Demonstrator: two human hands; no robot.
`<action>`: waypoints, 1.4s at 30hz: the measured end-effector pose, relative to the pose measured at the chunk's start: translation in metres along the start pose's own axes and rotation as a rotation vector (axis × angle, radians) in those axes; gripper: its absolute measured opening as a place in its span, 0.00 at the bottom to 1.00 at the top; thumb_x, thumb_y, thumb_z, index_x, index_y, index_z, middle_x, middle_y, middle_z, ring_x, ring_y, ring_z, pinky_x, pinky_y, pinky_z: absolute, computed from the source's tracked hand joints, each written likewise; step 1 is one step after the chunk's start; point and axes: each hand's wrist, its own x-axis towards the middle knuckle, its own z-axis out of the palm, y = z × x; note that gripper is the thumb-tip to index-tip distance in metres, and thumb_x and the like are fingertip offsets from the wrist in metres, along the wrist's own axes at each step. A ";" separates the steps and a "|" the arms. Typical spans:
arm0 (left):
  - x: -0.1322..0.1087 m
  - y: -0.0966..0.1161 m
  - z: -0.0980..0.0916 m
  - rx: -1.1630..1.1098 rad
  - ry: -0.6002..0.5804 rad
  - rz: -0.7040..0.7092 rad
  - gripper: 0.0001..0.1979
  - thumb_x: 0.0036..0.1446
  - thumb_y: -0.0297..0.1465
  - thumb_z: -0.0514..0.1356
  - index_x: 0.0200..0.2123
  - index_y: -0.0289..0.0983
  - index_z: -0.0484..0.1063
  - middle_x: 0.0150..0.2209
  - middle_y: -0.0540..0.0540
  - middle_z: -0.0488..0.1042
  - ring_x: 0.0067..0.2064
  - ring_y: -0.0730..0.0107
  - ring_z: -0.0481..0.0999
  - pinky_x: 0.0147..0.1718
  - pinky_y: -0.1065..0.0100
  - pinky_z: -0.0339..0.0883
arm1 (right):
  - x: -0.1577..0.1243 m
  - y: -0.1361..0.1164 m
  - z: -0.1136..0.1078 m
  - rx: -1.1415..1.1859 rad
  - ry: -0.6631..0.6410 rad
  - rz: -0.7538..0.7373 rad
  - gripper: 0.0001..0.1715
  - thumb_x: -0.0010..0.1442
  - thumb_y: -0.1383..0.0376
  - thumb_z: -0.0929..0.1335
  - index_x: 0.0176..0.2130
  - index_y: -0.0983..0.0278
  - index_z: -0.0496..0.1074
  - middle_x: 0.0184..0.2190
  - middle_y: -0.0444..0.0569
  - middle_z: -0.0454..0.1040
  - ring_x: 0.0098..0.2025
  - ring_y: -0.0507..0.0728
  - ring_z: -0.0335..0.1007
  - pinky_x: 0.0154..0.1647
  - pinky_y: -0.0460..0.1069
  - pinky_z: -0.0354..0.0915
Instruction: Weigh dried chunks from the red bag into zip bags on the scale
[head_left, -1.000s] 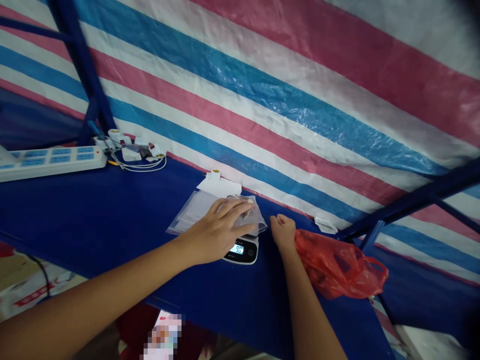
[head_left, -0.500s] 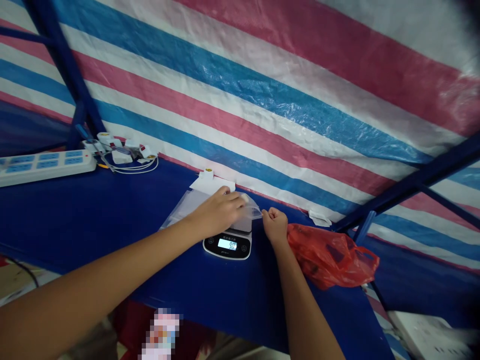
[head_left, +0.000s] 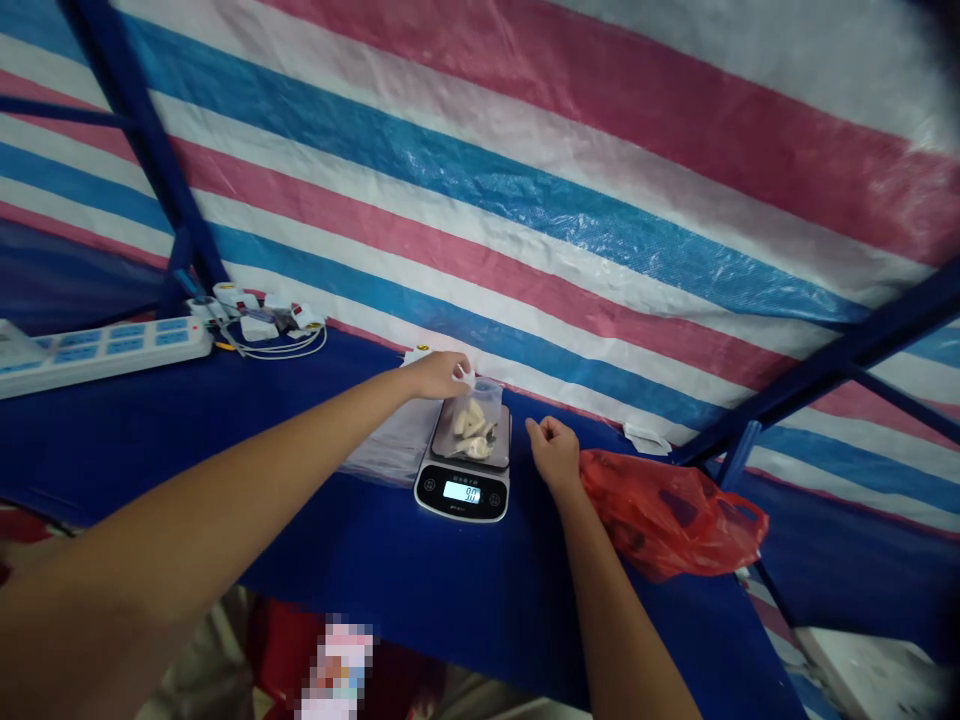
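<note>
A kitchen scale (head_left: 461, 492) stands on the blue table, its lit display reading what looks like 90 or 9.0. On its plate lies a clear plastic bag (head_left: 489, 393) with several pale, cream-coloured pieces (head_left: 471, 425) inside. My left hand (head_left: 441, 375) is at the top of the bag, its fingers closed on a small white thing (head_left: 466, 379) whose kind I cannot make out. Right of the scale, my right hand (head_left: 555, 450) rests with curled fingers, apart from the bag, and nothing shows in it. Flat clear bags (head_left: 394, 445) lie left of the scale, partly under my left forearm.
A red plastic bag (head_left: 667, 510) lies by my right wrist. Far left are a power strip (head_left: 124, 350) and white plugs with cables (head_left: 262, 320). A crumpled white wrapper (head_left: 646, 438) sits at the back edge, before a striped tarp (head_left: 525, 210) and blue frame bars.
My left hand has moved back and left off the scale, uncovering the bag and its pieces. My right hand has let go of the bag's edge and stays beside the scale.
</note>
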 end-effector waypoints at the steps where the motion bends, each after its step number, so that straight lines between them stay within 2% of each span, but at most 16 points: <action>1: -0.002 -0.008 0.000 0.004 0.073 -0.020 0.14 0.45 0.35 0.65 0.37 0.38 0.74 0.39 0.43 0.80 0.36 0.63 0.77 0.35 0.65 0.67 | 0.000 0.000 0.000 -0.004 0.000 0.002 0.26 0.58 0.53 0.66 0.19 0.60 0.51 0.17 0.37 0.50 0.23 0.49 0.47 0.27 0.48 0.49; 4: -0.013 -0.028 -0.013 -0.016 0.309 -0.055 0.14 0.51 0.36 0.62 0.42 0.38 0.72 0.45 0.43 0.79 0.38 0.64 0.77 0.40 0.63 0.68 | 0.001 0.001 0.000 -0.019 0.006 0.012 0.26 0.59 0.52 0.66 0.20 0.60 0.51 0.17 0.37 0.51 0.23 0.50 0.48 0.28 0.48 0.48; 8: -0.038 -0.066 -0.036 -0.098 0.498 -0.091 0.13 0.51 0.39 0.63 0.37 0.39 0.72 0.38 0.46 0.79 0.37 0.65 0.77 0.40 0.65 0.68 | 0.000 0.001 0.001 -0.047 0.010 0.021 0.27 0.60 0.50 0.65 0.20 0.60 0.51 0.18 0.38 0.52 0.24 0.50 0.48 0.28 0.48 0.48; 11: -0.064 -0.106 -0.036 -0.137 0.665 -0.249 0.13 0.51 0.40 0.62 0.36 0.39 0.73 0.36 0.46 0.78 0.38 0.64 0.76 0.42 0.64 0.68 | 0.000 0.002 0.002 -0.047 0.007 0.044 0.27 0.61 0.49 0.64 0.21 0.60 0.53 0.18 0.38 0.54 0.24 0.51 0.50 0.28 0.48 0.49; 13: -0.079 -0.127 -0.031 -0.119 0.722 -0.324 0.14 0.51 0.41 0.63 0.37 0.39 0.73 0.36 0.46 0.77 0.38 0.64 0.76 0.42 0.64 0.68 | 0.001 0.003 0.002 -0.040 -0.003 0.069 0.26 0.62 0.48 0.63 0.22 0.60 0.56 0.19 0.39 0.57 0.25 0.51 0.52 0.29 0.48 0.51; 15: -0.088 -0.139 -0.026 -0.077 0.747 -0.309 0.14 0.52 0.41 0.62 0.38 0.39 0.73 0.38 0.46 0.77 0.39 0.64 0.76 0.41 0.64 0.68 | 0.001 0.005 0.003 -0.045 -0.029 0.093 0.25 0.61 0.47 0.64 0.23 0.60 0.60 0.20 0.40 0.60 0.26 0.52 0.55 0.30 0.48 0.53; 17: -0.092 -0.143 -0.025 -0.027 0.748 -0.259 0.13 0.54 0.40 0.61 0.39 0.40 0.73 0.39 0.46 0.77 0.40 0.64 0.76 0.39 0.65 0.67 | 0.001 0.007 0.004 -0.061 -0.064 0.115 0.24 0.61 0.47 0.64 0.24 0.60 0.62 0.21 0.40 0.63 0.26 0.53 0.58 0.31 0.48 0.54; 22: -0.089 -0.139 -0.026 -0.005 0.678 -0.270 0.11 0.54 0.38 0.61 0.39 0.39 0.73 0.40 0.45 0.77 0.41 0.64 0.76 0.39 0.66 0.67 | 0.001 0.008 0.004 -0.081 -0.131 0.168 0.23 0.61 0.47 0.63 0.25 0.60 0.64 0.22 0.42 0.67 0.28 0.55 0.63 0.34 0.49 0.56; 32: -0.094 -0.131 -0.029 0.013 0.630 -0.330 0.12 0.57 0.35 0.59 0.42 0.37 0.73 0.41 0.48 0.76 0.39 0.72 0.75 0.40 0.70 0.66 | -0.003 0.006 0.005 -0.117 -0.146 0.121 0.23 0.63 0.47 0.62 0.26 0.60 0.65 0.22 0.42 0.68 0.27 0.55 0.63 0.33 0.49 0.56; 35: -0.094 -0.129 -0.029 0.017 0.623 -0.332 0.12 0.57 0.35 0.59 0.42 0.37 0.73 0.41 0.48 0.77 0.40 0.72 0.75 0.40 0.71 0.66 | -0.001 -0.004 0.007 -0.122 -0.161 0.129 0.23 0.64 0.47 0.62 0.26 0.60 0.66 0.21 0.42 0.69 0.27 0.54 0.64 0.33 0.49 0.57; 37: -0.094 -0.129 -0.029 0.019 0.618 -0.331 0.11 0.57 0.35 0.59 0.42 0.37 0.73 0.41 0.48 0.77 0.40 0.71 0.75 0.40 0.71 0.66 | 0.000 -0.020 -0.007 -0.170 -0.176 0.078 0.23 0.64 0.48 0.61 0.26 0.60 0.66 0.21 0.44 0.70 0.27 0.54 0.65 0.33 0.49 0.57; 38: -0.093 -0.129 -0.029 0.016 0.617 -0.331 0.11 0.57 0.34 0.59 0.42 0.37 0.73 0.41 0.48 0.77 0.41 0.71 0.75 0.40 0.71 0.66 | -0.001 -0.029 -0.022 -0.224 -0.159 0.040 0.24 0.64 0.48 0.61 0.27 0.61 0.68 0.22 0.45 0.71 0.27 0.55 0.65 0.33 0.49 0.56; 40: -0.092 -0.129 -0.028 0.014 0.622 -0.335 0.11 0.57 0.34 0.59 0.42 0.36 0.73 0.41 0.48 0.77 0.41 0.70 0.75 0.41 0.71 0.66 | -0.008 -0.044 -0.070 -0.391 -0.044 -0.016 0.24 0.64 0.49 0.60 0.28 0.61 0.71 0.25 0.49 0.75 0.28 0.56 0.67 0.32 0.50 0.56; 42: -0.091 -0.131 -0.028 0.017 0.628 -0.351 0.11 0.56 0.35 0.59 0.41 0.37 0.73 0.40 0.48 0.77 0.41 0.70 0.75 0.41 0.71 0.66 | -0.023 -0.045 -0.133 -0.513 0.182 0.162 0.24 0.64 0.50 0.59 0.32 0.61 0.76 0.28 0.53 0.78 0.30 0.59 0.70 0.31 0.51 0.57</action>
